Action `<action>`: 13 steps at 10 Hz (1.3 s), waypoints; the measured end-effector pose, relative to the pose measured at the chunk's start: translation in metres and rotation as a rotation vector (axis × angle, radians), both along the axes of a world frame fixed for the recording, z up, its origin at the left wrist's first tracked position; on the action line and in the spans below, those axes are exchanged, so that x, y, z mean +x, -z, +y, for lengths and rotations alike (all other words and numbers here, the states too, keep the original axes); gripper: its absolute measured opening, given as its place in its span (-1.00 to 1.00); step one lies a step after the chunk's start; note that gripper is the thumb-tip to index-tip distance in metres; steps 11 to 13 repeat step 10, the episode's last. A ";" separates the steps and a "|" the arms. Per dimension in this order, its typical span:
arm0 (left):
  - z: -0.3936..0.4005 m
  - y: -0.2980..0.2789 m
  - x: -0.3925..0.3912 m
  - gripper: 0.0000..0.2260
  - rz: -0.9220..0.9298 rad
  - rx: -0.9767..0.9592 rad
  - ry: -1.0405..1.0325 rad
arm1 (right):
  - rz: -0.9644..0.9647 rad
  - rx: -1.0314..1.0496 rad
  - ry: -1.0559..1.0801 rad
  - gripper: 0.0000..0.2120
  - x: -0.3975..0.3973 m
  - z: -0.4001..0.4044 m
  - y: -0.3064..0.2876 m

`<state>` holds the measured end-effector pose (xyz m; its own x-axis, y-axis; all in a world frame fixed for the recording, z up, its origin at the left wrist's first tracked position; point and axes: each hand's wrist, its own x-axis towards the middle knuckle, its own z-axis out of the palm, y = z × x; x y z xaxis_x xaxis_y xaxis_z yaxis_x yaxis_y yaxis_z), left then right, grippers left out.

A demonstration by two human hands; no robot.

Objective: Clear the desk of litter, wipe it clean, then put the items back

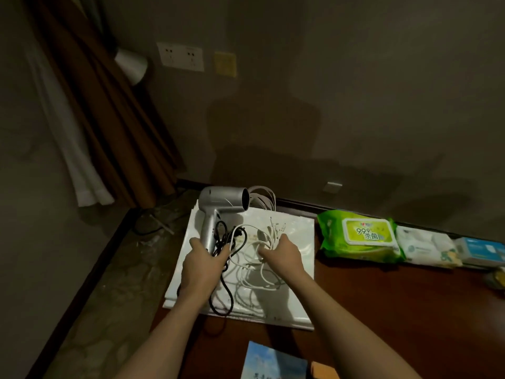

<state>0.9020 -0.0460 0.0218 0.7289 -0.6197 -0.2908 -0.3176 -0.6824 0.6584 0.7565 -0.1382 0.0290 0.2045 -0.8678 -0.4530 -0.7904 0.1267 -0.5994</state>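
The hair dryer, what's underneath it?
The hair dryer is held by the left hand over a stack of white sheets on the desk. What lies under the sheets is covered. The right hand holds white cables.

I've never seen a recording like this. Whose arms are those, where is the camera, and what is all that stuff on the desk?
There is no machine here: a person wears one wide-angle camera on the head, looking forward and down, so the arms are their own. The left hand grips the handle of a silver hair dryer together with its black cord. The right hand holds a bundle of white cables. Both are above a white flat bag lying on the dark wooden desk. To the right, along the wall, lie a green wet-wipes pack and a white tissue pack. At the near edge lies a picture card.
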 end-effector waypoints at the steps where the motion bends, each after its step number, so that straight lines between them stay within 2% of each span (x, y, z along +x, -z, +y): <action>1: -0.005 0.022 0.004 -0.56 -0.035 0.055 0.053 | 0.062 0.010 -0.021 -0.61 0.007 -0.007 0.020; 2: -0.009 0.044 0.007 -0.56 -0.035 0.102 0.077 | 0.127 0.010 -0.021 -0.64 0.009 -0.013 0.037; 3: -0.008 0.062 0.002 -0.54 -0.034 0.131 0.080 | 0.233 0.014 -0.051 -0.59 0.012 -0.007 0.054; 4: -0.008 0.069 -0.007 -0.49 -0.042 0.151 0.077 | 0.357 -0.067 -0.058 -0.54 0.015 0.006 0.068; 5: -0.008 0.077 -0.006 -0.45 -0.131 0.189 0.123 | 0.424 -0.117 -0.041 -0.44 0.022 0.019 0.074; 6: -0.008 0.076 0.000 -0.44 -0.125 0.247 0.183 | 0.524 -0.042 -0.140 -0.23 0.028 0.023 0.072; 7: -0.010 0.066 0.010 -0.46 -0.035 0.328 0.256 | 0.477 0.107 -0.154 -0.17 0.025 0.015 0.054; 8: -0.007 0.040 0.019 -0.57 -0.026 0.392 0.319 | 0.356 0.101 -0.118 -0.23 0.009 0.009 0.026; 10: 0.006 -0.012 0.009 -0.64 -0.161 0.323 0.379 | 0.336 -0.120 -0.078 -0.49 -0.055 0.016 -0.021; 13: 0.006 -0.012 0.009 -0.64 -0.161 0.323 0.379 | 0.336 -0.120 -0.078 -0.49 -0.055 0.016 -0.021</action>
